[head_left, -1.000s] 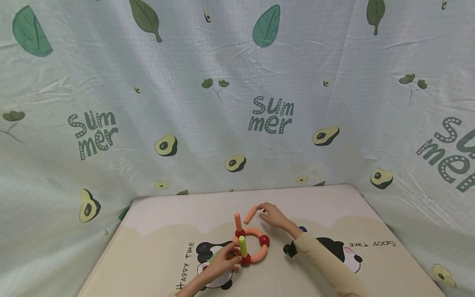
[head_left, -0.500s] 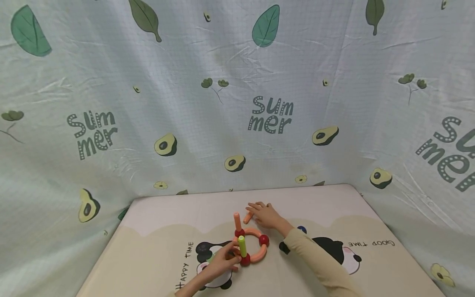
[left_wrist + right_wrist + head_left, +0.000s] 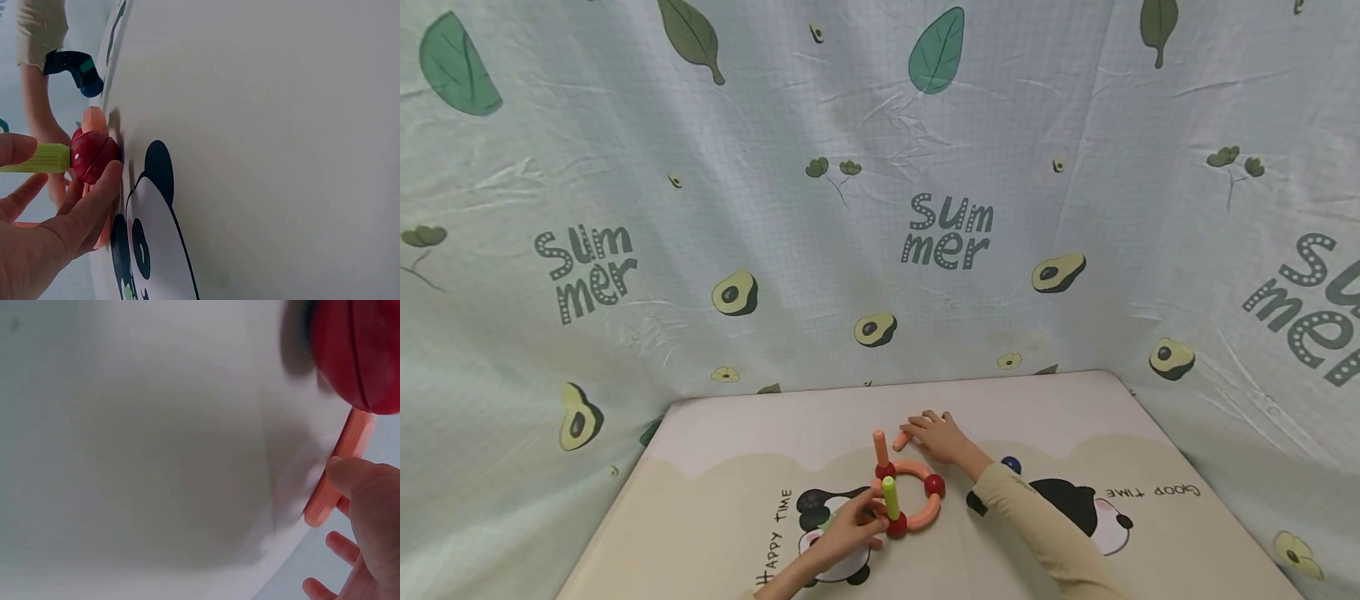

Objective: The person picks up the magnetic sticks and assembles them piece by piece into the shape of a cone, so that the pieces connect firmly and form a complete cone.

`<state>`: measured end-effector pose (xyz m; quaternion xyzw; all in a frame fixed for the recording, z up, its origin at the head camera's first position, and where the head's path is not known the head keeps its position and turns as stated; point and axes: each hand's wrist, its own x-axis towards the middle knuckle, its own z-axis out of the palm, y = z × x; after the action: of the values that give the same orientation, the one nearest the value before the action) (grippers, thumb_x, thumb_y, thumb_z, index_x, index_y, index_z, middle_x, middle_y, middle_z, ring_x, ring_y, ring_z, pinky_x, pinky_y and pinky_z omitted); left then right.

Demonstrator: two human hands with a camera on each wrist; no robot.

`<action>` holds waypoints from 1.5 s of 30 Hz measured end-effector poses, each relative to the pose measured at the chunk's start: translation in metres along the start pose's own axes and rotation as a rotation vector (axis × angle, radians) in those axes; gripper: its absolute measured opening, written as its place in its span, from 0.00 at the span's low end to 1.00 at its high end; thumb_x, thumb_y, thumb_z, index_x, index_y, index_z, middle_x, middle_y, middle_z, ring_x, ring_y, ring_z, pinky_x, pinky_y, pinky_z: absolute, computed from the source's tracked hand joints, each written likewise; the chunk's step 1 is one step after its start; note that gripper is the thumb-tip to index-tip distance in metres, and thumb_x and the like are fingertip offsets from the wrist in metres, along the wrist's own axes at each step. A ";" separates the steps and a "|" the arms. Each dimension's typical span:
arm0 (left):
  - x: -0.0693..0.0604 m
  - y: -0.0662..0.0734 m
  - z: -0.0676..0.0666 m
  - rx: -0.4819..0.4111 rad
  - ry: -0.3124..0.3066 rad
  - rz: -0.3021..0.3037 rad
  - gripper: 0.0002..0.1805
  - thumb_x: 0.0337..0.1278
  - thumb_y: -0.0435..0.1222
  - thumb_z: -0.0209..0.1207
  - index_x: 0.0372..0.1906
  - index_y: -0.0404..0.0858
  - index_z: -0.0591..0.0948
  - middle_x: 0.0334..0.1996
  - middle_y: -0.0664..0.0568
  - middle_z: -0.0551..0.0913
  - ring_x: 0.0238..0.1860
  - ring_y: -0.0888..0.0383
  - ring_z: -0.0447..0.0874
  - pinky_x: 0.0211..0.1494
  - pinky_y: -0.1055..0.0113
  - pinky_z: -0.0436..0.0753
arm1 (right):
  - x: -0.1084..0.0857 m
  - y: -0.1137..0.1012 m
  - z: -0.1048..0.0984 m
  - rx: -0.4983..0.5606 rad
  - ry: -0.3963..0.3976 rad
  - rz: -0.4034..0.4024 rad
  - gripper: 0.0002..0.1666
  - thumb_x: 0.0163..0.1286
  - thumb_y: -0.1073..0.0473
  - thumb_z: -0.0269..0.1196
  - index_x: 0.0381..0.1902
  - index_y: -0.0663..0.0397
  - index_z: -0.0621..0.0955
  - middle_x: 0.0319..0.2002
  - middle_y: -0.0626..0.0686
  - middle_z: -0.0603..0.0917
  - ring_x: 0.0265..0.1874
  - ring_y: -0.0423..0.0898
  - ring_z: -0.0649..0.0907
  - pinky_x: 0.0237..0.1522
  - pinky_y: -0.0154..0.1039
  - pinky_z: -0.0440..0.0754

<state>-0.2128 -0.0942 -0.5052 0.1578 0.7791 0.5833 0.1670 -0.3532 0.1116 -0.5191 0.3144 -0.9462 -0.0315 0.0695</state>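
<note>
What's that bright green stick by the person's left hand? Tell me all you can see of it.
The green stick is short, straight and lime-coloured, with ridged sides and a paler top; it looks like plastic. It stands roughly upright, its lower end meeting a red ball at the near left of a ring of orange pieces. The left hand is beside it, one finger apparently touching it.

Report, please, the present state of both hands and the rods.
Left hand holding lime-green rod and its red ball. Right hand pinching loose orange rod. Upright orange rod nearby, possibly in the way.
</note>
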 end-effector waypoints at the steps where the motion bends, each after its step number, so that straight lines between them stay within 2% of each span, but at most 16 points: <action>1: 0.000 0.000 0.000 -0.003 -0.001 -0.001 0.19 0.53 0.30 0.53 0.53 0.33 0.69 0.41 0.39 0.74 0.35 0.54 0.77 0.35 0.57 0.81 | 0.000 0.000 0.000 0.004 -0.002 0.006 0.23 0.64 0.54 0.55 0.58 0.41 0.70 0.57 0.48 0.73 0.57 0.51 0.70 0.52 0.54 0.69; 9: 0.000 0.000 0.001 -0.012 0.008 -0.017 0.18 0.55 0.33 0.54 0.52 0.34 0.70 0.41 0.40 0.75 0.35 0.54 0.77 0.35 0.57 0.81 | -0.005 0.004 0.001 -0.022 0.025 0.003 0.18 0.62 0.55 0.58 0.51 0.41 0.74 0.48 0.50 0.76 0.50 0.49 0.72 0.50 0.53 0.70; 17: 0.004 -0.005 0.002 0.017 0.020 -0.013 0.18 0.57 0.36 0.53 0.52 0.35 0.70 0.40 0.43 0.75 0.35 0.54 0.77 0.32 0.57 0.81 | -0.012 0.006 0.003 -0.165 0.108 -0.070 0.09 0.63 0.59 0.54 0.41 0.41 0.73 0.37 0.48 0.76 0.42 0.47 0.73 0.45 0.48 0.72; 21: 0.005 -0.006 0.003 0.027 0.027 -0.016 0.19 0.59 0.39 0.52 0.53 0.36 0.70 0.42 0.41 0.75 0.35 0.54 0.76 0.31 0.57 0.81 | -0.014 0.006 0.003 -0.213 0.134 -0.092 0.08 0.63 0.59 0.53 0.39 0.42 0.73 0.35 0.47 0.75 0.39 0.45 0.72 0.41 0.45 0.71; 28: 0.006 -0.003 0.003 0.019 0.036 -0.022 0.23 0.61 0.42 0.49 0.57 0.35 0.68 0.44 0.41 0.74 0.35 0.55 0.75 0.30 0.58 0.80 | -0.017 0.007 0.005 -0.183 0.104 -0.070 0.10 0.62 0.59 0.55 0.42 0.40 0.72 0.36 0.47 0.76 0.40 0.45 0.71 0.44 0.46 0.72; 36: 0.009 -0.003 0.002 0.022 0.026 -0.001 0.23 0.62 0.41 0.49 0.58 0.32 0.66 0.44 0.41 0.74 0.35 0.55 0.74 0.30 0.59 0.79 | -0.021 0.011 0.007 -0.167 0.166 -0.102 0.11 0.63 0.57 0.54 0.43 0.36 0.72 0.37 0.45 0.75 0.39 0.44 0.71 0.42 0.44 0.70; 45: 0.008 0.003 0.001 0.001 0.022 0.084 0.22 0.62 0.40 0.48 0.56 0.30 0.68 0.43 0.39 0.75 0.36 0.55 0.77 0.30 0.60 0.80 | -0.030 0.010 -0.005 -0.109 0.176 -0.164 0.16 0.63 0.59 0.54 0.48 0.36 0.72 0.43 0.43 0.77 0.43 0.43 0.73 0.43 0.44 0.71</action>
<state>-0.2192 -0.0892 -0.5030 0.1840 0.7740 0.5909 0.1335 -0.3345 0.1377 -0.5169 0.3880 -0.9045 -0.0606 0.1664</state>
